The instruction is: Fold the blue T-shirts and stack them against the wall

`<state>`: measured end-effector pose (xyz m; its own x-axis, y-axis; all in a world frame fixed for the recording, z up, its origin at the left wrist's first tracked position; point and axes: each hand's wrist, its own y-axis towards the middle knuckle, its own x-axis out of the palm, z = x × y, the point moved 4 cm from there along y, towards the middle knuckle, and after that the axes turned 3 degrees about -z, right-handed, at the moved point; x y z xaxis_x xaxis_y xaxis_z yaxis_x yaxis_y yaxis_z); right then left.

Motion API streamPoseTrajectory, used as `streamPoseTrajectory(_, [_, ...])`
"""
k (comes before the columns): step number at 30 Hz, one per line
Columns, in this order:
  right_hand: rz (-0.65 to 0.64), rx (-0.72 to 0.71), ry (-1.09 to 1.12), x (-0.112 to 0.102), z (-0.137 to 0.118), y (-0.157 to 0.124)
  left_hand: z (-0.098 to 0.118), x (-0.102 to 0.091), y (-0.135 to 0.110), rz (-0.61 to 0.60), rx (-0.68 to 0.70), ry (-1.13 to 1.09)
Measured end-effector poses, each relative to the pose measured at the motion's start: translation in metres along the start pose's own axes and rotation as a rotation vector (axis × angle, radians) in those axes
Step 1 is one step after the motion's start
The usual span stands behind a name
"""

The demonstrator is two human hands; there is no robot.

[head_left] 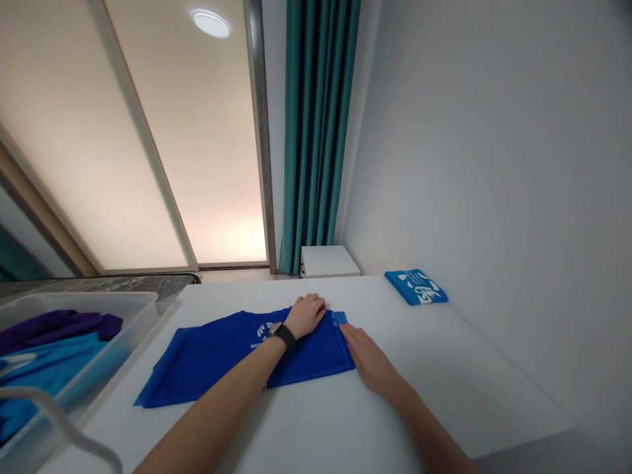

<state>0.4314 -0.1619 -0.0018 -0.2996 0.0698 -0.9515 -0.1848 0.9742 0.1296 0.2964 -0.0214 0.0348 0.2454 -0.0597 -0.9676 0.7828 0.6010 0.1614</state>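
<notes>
A blue T-shirt (212, 362) with a white printed logo lies flat and partly folded on the white table (444, 355). My left hand (306, 315), with a black-strapped watch (282, 336) on its wrist, rests on the shirt's far edge. Its fingers curl down there, and I cannot tell whether they pinch the cloth. My right hand (370, 362) lies flat on the table, fingertips at the shirt's right side, holding nothing. A folded blue cloth item (415, 287) with white print lies at the far right corner of the table.
A translucent plastic bin (79, 309) with purple and teal clothes stands at the left, beside the table. A pale cord (59, 421) crosses the lower left. A white box (330, 261) stands beyond the table, near a teal curtain (316, 118). A white wall (494, 145) runs along the right.
</notes>
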Motion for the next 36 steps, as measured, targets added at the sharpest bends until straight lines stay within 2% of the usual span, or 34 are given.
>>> streamPoseTrajectory(12, [0.088,0.033,0.062,-0.008,-0.005,0.002,0.002,0.001,-0.01,0.033,0.011,0.017])
streamPoseTrajectory(21, [0.122,0.041,0.089,-0.013,-0.006,0.005,-0.021,-0.011,-0.039,0.039,-0.007,0.031])
streamPoseTrajectory(25, [0.169,0.094,0.139,-0.02,-0.004,0.011,-0.028,-0.02,-0.072,-0.013,0.049,0.03])
streamPoseTrajectory(28, [0.178,0.06,0.101,-0.024,-0.015,0.02,-0.038,-0.03,-0.107,-0.067,0.076,0.035])
streamPoseTrajectory(32, [0.107,-0.059,0.031,-0.018,-0.044,0.036,-0.064,-0.046,-0.154,-0.096,0.042,0.056])
streamPoseTrajectory(36, [0.002,-0.067,-0.023,-0.003,-0.067,0.056,-0.1,-0.055,-0.187,-0.104,-0.031,0.09])
